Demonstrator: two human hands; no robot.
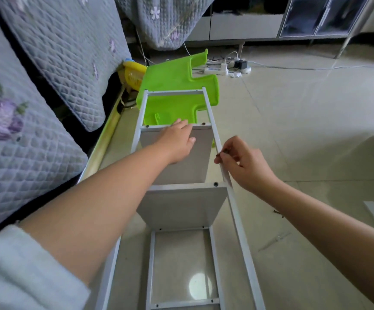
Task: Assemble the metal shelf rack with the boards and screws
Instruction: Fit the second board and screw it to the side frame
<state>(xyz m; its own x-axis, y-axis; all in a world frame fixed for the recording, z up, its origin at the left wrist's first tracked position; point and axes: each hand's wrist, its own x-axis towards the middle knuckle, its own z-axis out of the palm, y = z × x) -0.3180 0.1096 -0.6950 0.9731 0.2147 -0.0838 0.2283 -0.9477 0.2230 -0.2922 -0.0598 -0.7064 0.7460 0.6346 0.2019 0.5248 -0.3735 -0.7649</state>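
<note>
White metal rack frame point(230, 193) lies lengthwise on the tiled floor point(304, 130), with 2 boards point(186, 206) standing between its rails. The left hand point(178, 139) rests on the far board's top edge, fingers relaxed. The right hand point(244, 164) pinches a small dark screw point(223, 154) against the right rail. A green plastic piece point(172, 79) lies beyond the frame.
</note>
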